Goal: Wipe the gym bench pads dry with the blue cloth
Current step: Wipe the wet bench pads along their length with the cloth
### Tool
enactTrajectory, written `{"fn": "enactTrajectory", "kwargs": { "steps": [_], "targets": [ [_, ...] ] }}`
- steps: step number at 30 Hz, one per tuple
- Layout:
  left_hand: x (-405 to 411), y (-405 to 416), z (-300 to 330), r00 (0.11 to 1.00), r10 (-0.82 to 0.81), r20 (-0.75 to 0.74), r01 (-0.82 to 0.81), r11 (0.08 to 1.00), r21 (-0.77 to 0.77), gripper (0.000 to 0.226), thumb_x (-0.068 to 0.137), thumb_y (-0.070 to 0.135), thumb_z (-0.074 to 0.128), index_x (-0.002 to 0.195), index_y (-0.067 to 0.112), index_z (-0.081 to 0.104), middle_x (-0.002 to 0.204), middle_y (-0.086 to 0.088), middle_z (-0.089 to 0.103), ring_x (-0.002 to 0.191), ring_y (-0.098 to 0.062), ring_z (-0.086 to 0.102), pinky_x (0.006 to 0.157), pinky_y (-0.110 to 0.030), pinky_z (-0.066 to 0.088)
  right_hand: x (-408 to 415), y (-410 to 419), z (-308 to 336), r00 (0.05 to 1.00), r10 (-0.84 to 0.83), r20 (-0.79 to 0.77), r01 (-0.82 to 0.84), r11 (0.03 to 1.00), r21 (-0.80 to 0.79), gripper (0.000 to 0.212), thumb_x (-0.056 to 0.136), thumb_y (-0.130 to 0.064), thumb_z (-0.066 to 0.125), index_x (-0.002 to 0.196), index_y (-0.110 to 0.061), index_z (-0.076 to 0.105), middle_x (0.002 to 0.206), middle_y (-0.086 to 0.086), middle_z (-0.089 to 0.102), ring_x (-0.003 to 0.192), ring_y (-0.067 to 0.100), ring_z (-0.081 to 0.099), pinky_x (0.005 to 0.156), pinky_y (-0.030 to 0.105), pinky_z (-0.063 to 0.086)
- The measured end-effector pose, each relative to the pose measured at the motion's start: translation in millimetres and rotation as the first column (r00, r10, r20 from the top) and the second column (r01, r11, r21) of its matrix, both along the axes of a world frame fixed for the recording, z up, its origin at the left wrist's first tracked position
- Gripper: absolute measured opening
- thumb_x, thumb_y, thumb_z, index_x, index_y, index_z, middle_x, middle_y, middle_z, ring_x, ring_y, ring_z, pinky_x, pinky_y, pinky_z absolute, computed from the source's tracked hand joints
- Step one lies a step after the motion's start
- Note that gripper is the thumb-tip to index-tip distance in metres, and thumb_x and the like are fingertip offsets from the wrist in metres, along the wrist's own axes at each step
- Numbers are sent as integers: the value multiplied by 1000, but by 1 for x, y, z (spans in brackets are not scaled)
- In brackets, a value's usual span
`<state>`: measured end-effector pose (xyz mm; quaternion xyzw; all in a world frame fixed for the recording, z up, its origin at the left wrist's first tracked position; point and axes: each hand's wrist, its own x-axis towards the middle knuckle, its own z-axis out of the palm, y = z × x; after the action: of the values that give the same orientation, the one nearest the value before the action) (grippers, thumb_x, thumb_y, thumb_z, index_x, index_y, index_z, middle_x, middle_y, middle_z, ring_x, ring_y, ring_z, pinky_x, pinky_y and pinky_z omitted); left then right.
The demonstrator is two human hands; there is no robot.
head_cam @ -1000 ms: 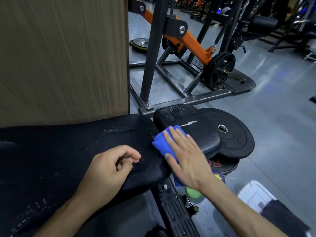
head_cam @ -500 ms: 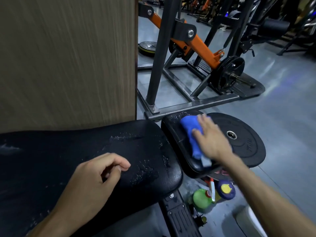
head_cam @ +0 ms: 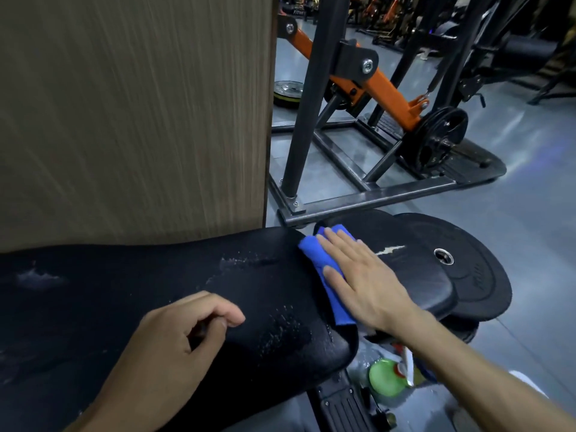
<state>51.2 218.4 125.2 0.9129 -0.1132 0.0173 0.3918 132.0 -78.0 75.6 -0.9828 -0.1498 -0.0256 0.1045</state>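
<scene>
1. We see the blue cloth point(head_cam: 324, 272) folded into a strip and lying across the gap between the two black bench pads, at the left edge of the small seat pad point(head_cam: 402, 275) and touching the right end of the long pad point(head_cam: 131, 300).
2. Our right hand point(head_cam: 364, 282) lies flat on the cloth, fingers straight and together, palm pressing it down; nothing is gripped, and the cloth's far end and near end stick out from under the hand.
3. The seat pad shows a pale tear point(head_cam: 389, 250) in its cover just right of our fingers.
4. Our left hand point(head_cam: 174, 341) rests on the near part of the long pad, loosely curled with thumb and forefinger close together, holding nothing.
5. Water droplets point(head_cam: 286, 332) speckle the long pad near its right end, between our two hands, and a wet smear point(head_cam: 237, 263) sits farther back.
6. A black weight plate point(head_cam: 477, 275) lies flat just beyond the seat pad's right edge, partly under it.
7. Below the gap, by the bench frame, we make out a green bottle point(head_cam: 386, 380).
8. Behind the long pad stands a wood-grain panel point(head_cam: 134, 113); on the grey floor to its right is a black and orange machine point(head_cam: 386, 88).
</scene>
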Motion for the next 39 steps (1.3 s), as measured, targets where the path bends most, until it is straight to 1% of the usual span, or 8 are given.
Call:
{"fn": "enactTrajectory", "kwargs": {
  "steps": [9,13,16,20,25,32,37,39],
  "targets": [
    [0,-11,-9,998,-59,-9,59,998,13,36,89,10,68,84,45,71,92,19,73,79,-12,70,72,-25,49,103,31,-6,996,-88,-30,86,994,-66,54,101,-40,28,146,-15,44,153,9,44,143,23,34,120,39,19],
    [-14,-5,-7,995,-95,11,94,994,52,42,86,2,71,79,43,70,93,25,72,81,-5,70,71,-19,49,98,-59,14,919,-371,-130,391,901,187,39,91,-41,28,102,-14,54,119,21,61,104,32,55,88,39,39],
    [-26,8,-3,997,-68,45,66,997,48,40,85,1,71,78,41,71,91,23,72,77,-9,69,67,-20,48,67,-94,17,850,-502,-159,521,845,123,35,98,-30,33,119,-9,52,127,20,58,112,35,53,94,43,37],
    [-41,19,-4,997,-72,33,72,997,4,38,87,1,69,78,38,71,93,21,72,77,-12,70,72,-27,50,11,-54,13,919,-392,-43,394,917,63,66,92,-37,25,146,-1,37,155,20,36,144,33,31,116,47,22],
    [-70,28,2,993,-117,24,117,993,-10,31,92,8,64,84,38,70,94,17,71,73,-17,67,70,-37,52,-65,36,12,995,75,-65,-72,996,45,71,94,-45,25,158,-16,19,165,-5,13,152,8,10,120,19,8],
    [-104,70,-7,970,-188,152,133,941,311,17,97,31,52,101,43,63,96,31,61,91,4,56,84,-20,47,-37,48,23,979,-169,-118,165,985,-46,65,100,-34,32,156,-3,19,165,17,15,152,28,17,122,33,13],
    [-121,99,-22,967,-200,156,119,902,416,20,89,35,46,97,43,63,91,28,61,81,3,55,72,-16,42,-121,105,1,956,294,-3,-294,956,-16,66,96,-36,33,152,-2,33,160,12,30,150,24,25,123,29,14],
    [-128,112,-27,972,-183,150,105,902,418,20,89,35,46,97,44,62,91,29,60,81,4,54,71,-16,40,-110,86,6,982,186,22,-185,982,-29,62,93,-37,36,148,-9,40,152,12,45,140,28,42,116,36,31]
  ]
}}
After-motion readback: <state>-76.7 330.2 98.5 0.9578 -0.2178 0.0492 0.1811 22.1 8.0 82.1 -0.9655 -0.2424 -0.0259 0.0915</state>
